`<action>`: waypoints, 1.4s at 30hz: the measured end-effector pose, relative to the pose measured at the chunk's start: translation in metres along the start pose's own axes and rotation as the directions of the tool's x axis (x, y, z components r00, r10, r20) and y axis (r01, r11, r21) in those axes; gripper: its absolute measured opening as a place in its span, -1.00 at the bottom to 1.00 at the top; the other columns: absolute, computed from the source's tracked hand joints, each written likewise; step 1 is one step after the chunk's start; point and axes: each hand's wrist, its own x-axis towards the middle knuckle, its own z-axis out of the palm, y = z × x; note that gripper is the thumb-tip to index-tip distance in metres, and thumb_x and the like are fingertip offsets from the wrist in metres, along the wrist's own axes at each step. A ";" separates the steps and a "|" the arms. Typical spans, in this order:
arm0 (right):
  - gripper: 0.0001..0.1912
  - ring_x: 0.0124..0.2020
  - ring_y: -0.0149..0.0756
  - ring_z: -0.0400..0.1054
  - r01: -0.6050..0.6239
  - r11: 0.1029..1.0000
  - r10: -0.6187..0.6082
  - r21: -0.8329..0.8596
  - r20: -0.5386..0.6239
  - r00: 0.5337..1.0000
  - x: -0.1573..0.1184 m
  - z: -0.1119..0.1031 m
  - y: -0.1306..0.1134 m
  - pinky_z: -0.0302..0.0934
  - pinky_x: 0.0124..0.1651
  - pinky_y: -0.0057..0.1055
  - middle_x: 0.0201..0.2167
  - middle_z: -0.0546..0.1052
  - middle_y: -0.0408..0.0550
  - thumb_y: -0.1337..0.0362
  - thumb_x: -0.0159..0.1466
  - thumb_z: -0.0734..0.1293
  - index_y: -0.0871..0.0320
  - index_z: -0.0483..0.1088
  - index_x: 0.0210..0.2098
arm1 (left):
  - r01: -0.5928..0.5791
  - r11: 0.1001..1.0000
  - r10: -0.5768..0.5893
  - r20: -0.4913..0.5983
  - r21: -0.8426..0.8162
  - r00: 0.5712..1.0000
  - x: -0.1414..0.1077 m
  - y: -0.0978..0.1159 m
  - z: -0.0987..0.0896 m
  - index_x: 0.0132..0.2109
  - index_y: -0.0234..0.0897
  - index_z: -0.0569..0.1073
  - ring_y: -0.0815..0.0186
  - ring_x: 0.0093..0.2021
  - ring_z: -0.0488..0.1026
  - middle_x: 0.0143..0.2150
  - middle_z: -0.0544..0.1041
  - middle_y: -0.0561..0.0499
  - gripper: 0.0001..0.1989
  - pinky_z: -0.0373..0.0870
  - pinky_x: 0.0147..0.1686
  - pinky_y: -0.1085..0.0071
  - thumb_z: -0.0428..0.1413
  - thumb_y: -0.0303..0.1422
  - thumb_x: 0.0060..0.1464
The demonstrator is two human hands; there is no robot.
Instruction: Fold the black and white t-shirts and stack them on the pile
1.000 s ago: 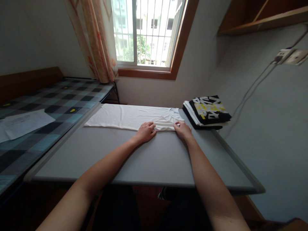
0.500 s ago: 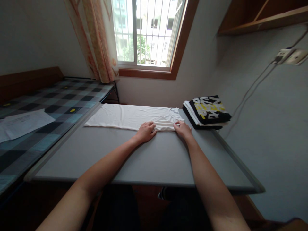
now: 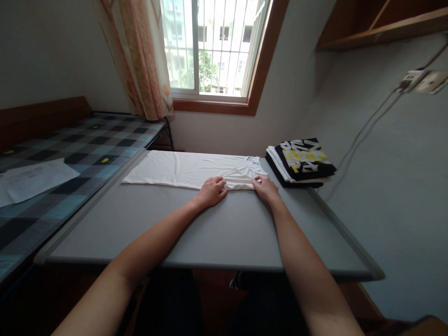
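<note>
A white shirt [image 3: 182,170] lies folded into a long strip across the far part of the grey table [image 3: 147,228], its neckline at the right end. My left hand [image 3: 212,190] is closed on the near edge of the shirt, right of its middle. Near the neckline, my right hand [image 3: 266,187] pinches the same edge between thumb and fingers. Small creases run through the cloth between the two hands.
Folded clothes [image 3: 304,163] are stacked at the table's back right, beside the wall. A bed with a checked sheet [image 3: 80,154] and papers [image 3: 38,179] stands on the left. Beyond are a curtain [image 3: 143,60] and a barred window; a shelf [image 3: 381,35] hangs upper right.
</note>
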 end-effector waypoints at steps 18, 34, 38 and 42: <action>-0.65 0.03 -0.01 0.39 0.010 1.000 -0.010 0.000 -0.003 1.000 0.000 0.000 0.000 0.13 0.09 -0.08 -0.07 0.57 0.08 0.10 0.28 0.19 0.08 0.44 -0.04 | 0.009 1.000 -0.009 0.009 0.005 1.000 0.000 0.002 -0.001 0.03 -0.26 0.48 0.11 0.14 0.37 0.17 0.42 -0.16 -0.68 0.29 0.17 0.19 0.03 -0.23 0.21; -0.64 0.04 0.00 0.39 0.007 1.000 -0.007 0.001 -0.005 1.000 -0.001 0.000 -0.001 0.13 0.09 -0.07 -0.06 0.56 0.08 0.10 0.28 0.20 0.09 0.44 -0.04 | 0.012 1.000 -0.012 0.013 0.010 1.000 0.000 0.001 -0.001 0.02 -0.24 0.48 0.12 0.13 0.38 0.16 0.43 -0.13 -0.70 0.28 0.17 0.20 0.04 -0.23 0.21; -0.64 0.04 0.01 0.39 0.006 1.000 -0.006 0.000 0.000 1.000 0.000 0.000 -0.001 0.14 0.09 -0.07 -0.06 0.56 0.09 0.10 0.28 0.20 0.09 0.44 -0.03 | 0.015 1.000 -0.015 0.016 0.006 1.000 0.000 0.002 -0.001 0.01 -0.26 0.48 0.10 0.13 0.38 0.16 0.43 -0.14 -0.69 0.29 0.17 0.19 0.04 -0.24 0.21; -0.65 0.04 0.00 0.39 0.009 1.000 -0.009 0.000 -0.006 1.000 -0.001 0.000 -0.001 0.14 0.09 -0.07 -0.06 0.56 0.08 0.10 0.29 0.20 0.08 0.44 -0.04 | 0.011 1.000 -0.012 0.009 0.006 1.000 0.000 0.002 -0.002 0.00 -0.25 0.49 0.11 0.12 0.39 0.15 0.44 -0.14 -0.70 0.29 0.16 0.19 0.04 -0.24 0.21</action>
